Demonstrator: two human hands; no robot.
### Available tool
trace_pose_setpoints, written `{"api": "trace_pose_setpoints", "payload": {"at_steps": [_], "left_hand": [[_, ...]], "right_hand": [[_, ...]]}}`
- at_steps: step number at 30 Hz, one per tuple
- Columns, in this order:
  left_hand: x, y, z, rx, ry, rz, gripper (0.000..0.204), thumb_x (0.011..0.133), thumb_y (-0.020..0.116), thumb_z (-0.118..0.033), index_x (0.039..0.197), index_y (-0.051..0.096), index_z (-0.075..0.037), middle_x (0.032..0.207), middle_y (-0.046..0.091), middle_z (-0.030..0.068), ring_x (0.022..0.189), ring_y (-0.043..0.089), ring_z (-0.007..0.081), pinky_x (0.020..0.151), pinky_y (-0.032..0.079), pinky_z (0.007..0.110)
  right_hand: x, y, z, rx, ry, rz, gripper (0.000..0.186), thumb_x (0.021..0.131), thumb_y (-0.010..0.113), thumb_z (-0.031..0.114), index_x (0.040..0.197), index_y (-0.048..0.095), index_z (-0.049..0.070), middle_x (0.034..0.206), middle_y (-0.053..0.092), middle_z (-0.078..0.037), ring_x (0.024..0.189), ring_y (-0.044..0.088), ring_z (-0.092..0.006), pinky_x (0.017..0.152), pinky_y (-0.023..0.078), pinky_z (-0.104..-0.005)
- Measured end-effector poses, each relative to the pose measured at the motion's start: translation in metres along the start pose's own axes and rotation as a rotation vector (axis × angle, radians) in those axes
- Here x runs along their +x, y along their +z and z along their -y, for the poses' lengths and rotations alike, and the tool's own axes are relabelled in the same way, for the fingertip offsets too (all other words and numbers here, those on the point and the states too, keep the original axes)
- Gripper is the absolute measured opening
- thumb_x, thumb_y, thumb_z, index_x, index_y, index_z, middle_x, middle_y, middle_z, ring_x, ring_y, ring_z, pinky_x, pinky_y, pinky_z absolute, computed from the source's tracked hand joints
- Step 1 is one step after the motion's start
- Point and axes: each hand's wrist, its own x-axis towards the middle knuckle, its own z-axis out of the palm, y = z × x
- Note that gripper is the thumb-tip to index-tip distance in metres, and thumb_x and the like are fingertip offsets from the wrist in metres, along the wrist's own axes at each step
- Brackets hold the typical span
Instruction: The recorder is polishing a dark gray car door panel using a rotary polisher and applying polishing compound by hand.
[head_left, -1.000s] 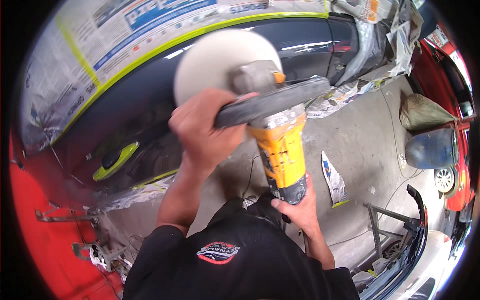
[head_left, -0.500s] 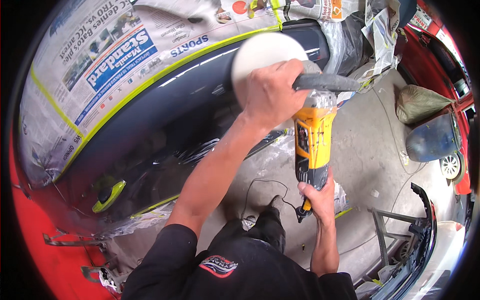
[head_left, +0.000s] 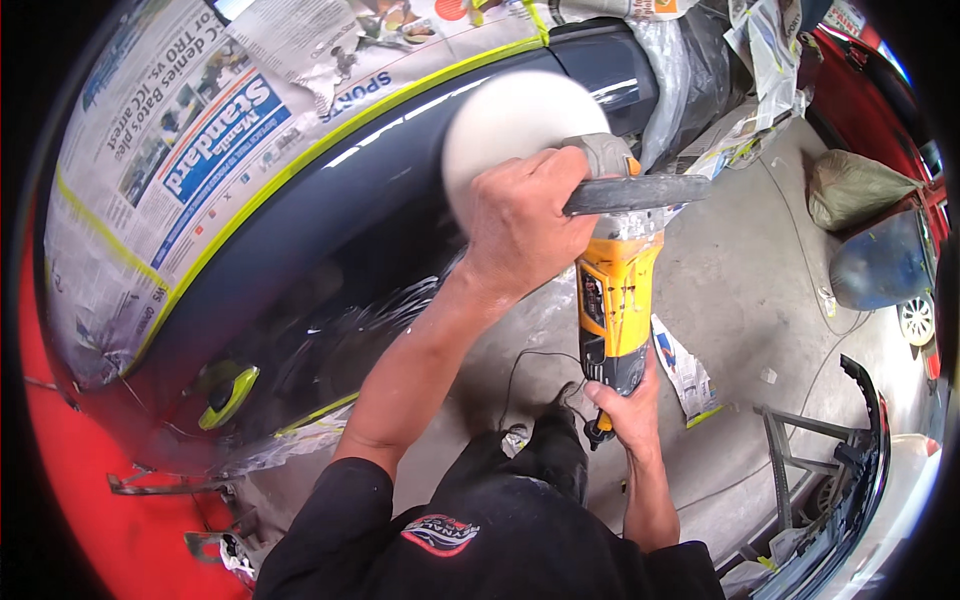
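Observation:
A yellow and black power polisher [head_left: 622, 275] is held in both my hands over a dark glossy car panel [head_left: 310, 270]. Its round white pad [head_left: 515, 125] lies against the upper part of the panel, its outline blurred. My left hand [head_left: 525, 220] is wrapped round the front handle beside the black, paddle-like part, and some of its grip is hidden. Further back, my right hand [head_left: 632, 408] grips the rear of the body, thumb on top. Streaky white marks show on the panel near my left forearm.
Newspaper [head_left: 215, 130] edged with yellow-green tape [head_left: 250, 200] covers the car above the panel. Tape also rings the door handle [head_left: 230, 397]. A cord [head_left: 517, 365] lies by my feet. At right stand a blue drum [head_left: 880, 262], a sack [head_left: 855, 190] and a metal stand [head_left: 790, 455].
The polisher and both hands have shifted slightly left in the picture, the pad staying on the upper panel. The whole view has also shifted a little. Both hands keep their grip.

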Motion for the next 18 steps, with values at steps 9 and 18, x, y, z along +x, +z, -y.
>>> {"api": "trace_pose_setpoints", "payload": {"at_steps": [9,18], "left_hand": [[-0.044,-0.071,-0.027,0.256,0.048,-0.035,0.026,0.074,0.089,-0.008,0.076,0.063,-0.007,0.067,0.056,0.0080,0.055,0.053,0.0297,0.053,0.039,0.040],[-0.011,0.008,-0.008,0.168,0.175,0.032,0.033,0.077,0.089,-0.011,0.076,0.056,-0.008,0.065,0.053,0.0078,0.054,0.053,0.0307,0.052,0.041,0.041]], "right_hand": [[-0.039,0.025,-0.031,0.033,0.027,0.192,0.094,0.068,0.092,0.006,0.150,0.046,0.002,0.131,0.065,-0.006,0.119,0.061,-0.0154,0.106,0.049,-0.0348],[0.000,0.001,-0.036,0.123,0.005,0.114,0.086,0.070,0.091,0.009,0.145,0.050,0.001,0.126,0.067,-0.006,0.114,0.064,-0.0151,0.104,0.050,-0.0340]]}}
